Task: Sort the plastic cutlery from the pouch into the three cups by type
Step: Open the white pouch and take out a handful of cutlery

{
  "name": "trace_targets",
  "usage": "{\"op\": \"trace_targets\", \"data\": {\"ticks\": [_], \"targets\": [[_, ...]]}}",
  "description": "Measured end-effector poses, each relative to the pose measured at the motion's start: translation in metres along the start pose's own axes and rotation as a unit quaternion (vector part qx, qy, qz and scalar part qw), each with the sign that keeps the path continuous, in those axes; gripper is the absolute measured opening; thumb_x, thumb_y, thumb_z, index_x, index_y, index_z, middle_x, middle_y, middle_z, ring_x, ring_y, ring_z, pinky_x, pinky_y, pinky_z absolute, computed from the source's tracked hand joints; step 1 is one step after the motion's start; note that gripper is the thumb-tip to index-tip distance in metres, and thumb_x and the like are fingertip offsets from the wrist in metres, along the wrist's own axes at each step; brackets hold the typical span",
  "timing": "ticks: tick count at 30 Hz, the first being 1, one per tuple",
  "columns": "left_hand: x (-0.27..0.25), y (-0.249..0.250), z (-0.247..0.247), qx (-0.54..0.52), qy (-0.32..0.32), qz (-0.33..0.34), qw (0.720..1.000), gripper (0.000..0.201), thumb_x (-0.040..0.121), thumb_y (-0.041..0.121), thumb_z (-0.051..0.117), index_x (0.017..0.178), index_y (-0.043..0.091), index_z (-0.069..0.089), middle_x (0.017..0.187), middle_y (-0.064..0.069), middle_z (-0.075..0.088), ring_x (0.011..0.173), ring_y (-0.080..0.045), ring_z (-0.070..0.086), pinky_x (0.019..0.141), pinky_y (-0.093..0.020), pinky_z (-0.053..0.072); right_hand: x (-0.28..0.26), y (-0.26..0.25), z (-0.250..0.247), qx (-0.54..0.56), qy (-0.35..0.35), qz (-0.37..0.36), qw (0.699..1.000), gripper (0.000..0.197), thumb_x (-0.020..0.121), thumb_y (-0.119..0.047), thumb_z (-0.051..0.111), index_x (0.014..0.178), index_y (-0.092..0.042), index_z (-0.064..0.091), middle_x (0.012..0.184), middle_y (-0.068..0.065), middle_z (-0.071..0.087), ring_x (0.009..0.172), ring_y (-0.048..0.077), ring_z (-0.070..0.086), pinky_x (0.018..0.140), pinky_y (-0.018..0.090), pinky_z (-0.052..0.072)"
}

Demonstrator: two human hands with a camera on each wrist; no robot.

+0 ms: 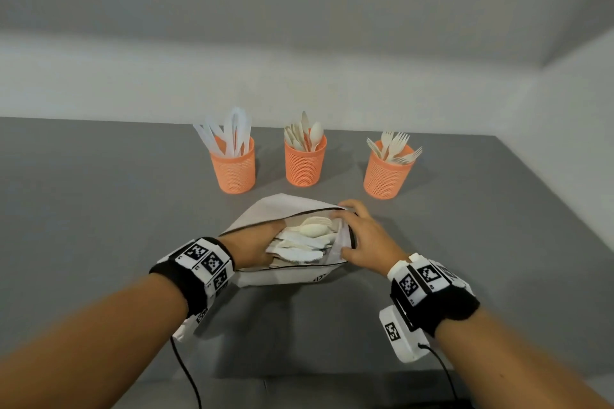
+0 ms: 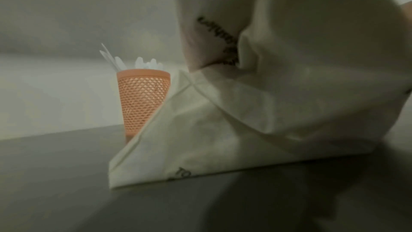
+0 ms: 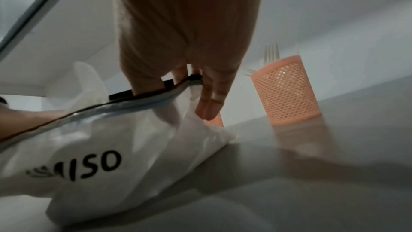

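An open white pouch (image 1: 285, 209) lies mid-table with pale plastic cutlery (image 1: 305, 239) heaped inside. My left hand (image 1: 262, 242) reaches into its mouth from the left; its fingers are hidden among the cutlery, so its grip is unclear. The left wrist view shows only pouch cloth (image 2: 267, 94). My right hand (image 1: 355, 232) pinches the pouch's zipper rim (image 3: 156, 93) at the right end and holds the mouth wide. Behind stand three orange mesh cups: knives on the left (image 1: 233, 166), spoons in the middle (image 1: 305, 161), forks on the right (image 1: 387, 173).
The grey table (image 1: 99, 209) meets a white wall at the back and on the right. The knife cup (image 2: 142, 101) shows past the pouch in the left wrist view, the fork cup (image 3: 287, 89) in the right wrist view. Cables trail from both wrists.
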State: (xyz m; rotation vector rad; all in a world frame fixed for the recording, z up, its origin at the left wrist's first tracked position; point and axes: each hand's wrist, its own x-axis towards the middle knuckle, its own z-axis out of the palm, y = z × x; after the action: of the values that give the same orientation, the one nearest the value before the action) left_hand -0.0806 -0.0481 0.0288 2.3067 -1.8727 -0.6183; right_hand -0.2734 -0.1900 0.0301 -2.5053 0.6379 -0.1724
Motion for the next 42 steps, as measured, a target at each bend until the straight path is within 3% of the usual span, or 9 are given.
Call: {"op": "trace_targets", "data": {"ticks": [6, 11, 14, 18, 22, 27, 33, 37, 42], "targets": [[-0.006, -0.004, 0.004, -0.022, -0.002, 0.013, 1.000, 0.054, 0.085, 0.020, 0.058, 0.134, 0.019, 0.039, 0.122, 0.001, 0.055, 0.107, -0.013, 0.050, 0.083, -0.015, 0.031, -0.001, 0.003, 0.007, 0.031, 0.014, -0.021, 0.999, 0.041, 0.070, -0.032, 0.053, 0.105, -0.011, 0.052, 0.110, 0.002, 0.047, 0.094, 0.026, 0.053, 0.081, 0.044, 0.047], [-0.011, -0.016, -0.006, -0.073, 0.044, 0.052, 0.995, 0.054, 0.082, 0.022, 0.064, 0.133, 0.025, 0.045, 0.125, 0.011, 0.056, 0.111, -0.007, 0.053, 0.088, -0.012, 0.036, -0.008, -0.008, -0.010, -0.003, -0.035, -0.042, 0.998, 0.114, 0.050, -0.068, 0.072, 0.142, -0.031, 0.017, 0.131, -0.013, 0.038, 0.130, 0.010, 0.023, 0.111, 0.036, 0.016], [-0.015, -0.013, -0.013, -0.081, 0.052, 0.104, 0.990, 0.047, 0.082, 0.026, 0.066, 0.126, 0.028, 0.051, 0.118, 0.019, 0.058, 0.103, 0.004, 0.053, 0.088, -0.011, 0.040, -0.007, -0.006, -0.006, -0.167, -0.071, -0.079, 0.980, 0.117, 0.060, -0.058, 0.075, 0.147, -0.030, 0.002, 0.146, -0.005, 0.035, 0.137, 0.017, 0.025, 0.113, 0.037, 0.011], [-0.013, -0.015, -0.015, -0.105, 0.099, 0.100, 0.985, 0.040, 0.073, 0.020, 0.073, 0.099, 0.041, 0.052, 0.094, 0.029, 0.057, 0.085, 0.016, 0.053, 0.074, -0.003, 0.037, -0.001, -0.003, 0.001, -0.072, 0.022, -0.078, 0.994, 0.059, 0.076, -0.040, 0.052, 0.133, -0.025, 0.044, 0.126, 0.001, 0.056, 0.117, 0.023, 0.053, 0.089, 0.033, 0.034], [-0.005, -0.020, -0.020, 0.057, 0.134, 0.060, 0.987, 0.037, 0.070, 0.026, 0.065, 0.107, 0.023, 0.059, 0.097, 0.006, 0.070, 0.089, -0.017, 0.064, 0.076, -0.026, 0.047, 0.011, -0.009, 0.003, 0.015, 0.073, -0.085, 0.994, 0.041, 0.079, -0.019, 0.063, 0.119, -0.014, 0.053, 0.106, 0.004, 0.052, 0.093, 0.022, 0.056, 0.081, 0.036, 0.049], [-0.012, -0.034, -0.026, -0.138, 0.111, 0.034, 0.984, 0.037, 0.069, 0.013, 0.071, 0.103, 0.022, 0.060, 0.096, 0.010, 0.065, 0.085, -0.009, 0.060, 0.072, -0.014, 0.046, 0.017, -0.007, 0.003, 0.107, 0.127, -0.050, 0.985, 0.017, 0.076, 0.012, 0.056, 0.085, -0.002, 0.059, 0.074, -0.007, 0.047, 0.068, 0.002, 0.049, 0.065, 0.023, 0.040], [-0.007, -0.026, -0.011, -0.076, 0.110, 0.019, 0.991, 0.037, 0.069, 0.016, 0.071, 0.104, 0.017, 0.062, 0.093, 0.004, 0.067, 0.084, -0.013, 0.058, 0.072, -0.022, 0.041, 0.025, -0.032, 0.020, 0.298, 0.070, 0.021, 0.952, 0.034, 0.077, 0.013, 0.060, 0.066, -0.015, 0.045, 0.050, -0.014, 0.057, 0.050, -0.010, 0.051, 0.058, 0.007, 0.040], [-0.014, -0.021, -0.015, -0.131, 0.137, 0.056, 0.980, 0.033, 0.072, 0.013, 0.072, 0.103, 0.021, 0.062, 0.089, 0.015, 0.063, 0.078, -0.003, 0.058, 0.067, -0.007, 0.037, 0.028, -0.014, 0.026, 0.260, 0.143, 0.037, 0.954, 0.043, 0.071, 0.018, 0.055, 0.059, -0.020, 0.039, 0.062, 0.009, 0.050, 0.063, 0.016, 0.046, 0.064, 0.029, 0.039], [-0.030, -0.012, -0.035, -0.291, 0.195, 0.048, 0.935, 0.024, 0.069, 0.001, 0.072, 0.088, 0.013, 0.062, 0.071, 0.014, 0.061, 0.064, 0.006, 0.056, 0.064, -0.009, 0.042, 0.027, -0.002, 0.014, 0.096, 0.201, -0.030, 0.974, 0.044, 0.059, 0.025, 0.041, 0.063, -0.020, 0.042, 0.076, 0.011, 0.051, 0.068, 0.021, 0.047, 0.060, 0.037, 0.042]]}}
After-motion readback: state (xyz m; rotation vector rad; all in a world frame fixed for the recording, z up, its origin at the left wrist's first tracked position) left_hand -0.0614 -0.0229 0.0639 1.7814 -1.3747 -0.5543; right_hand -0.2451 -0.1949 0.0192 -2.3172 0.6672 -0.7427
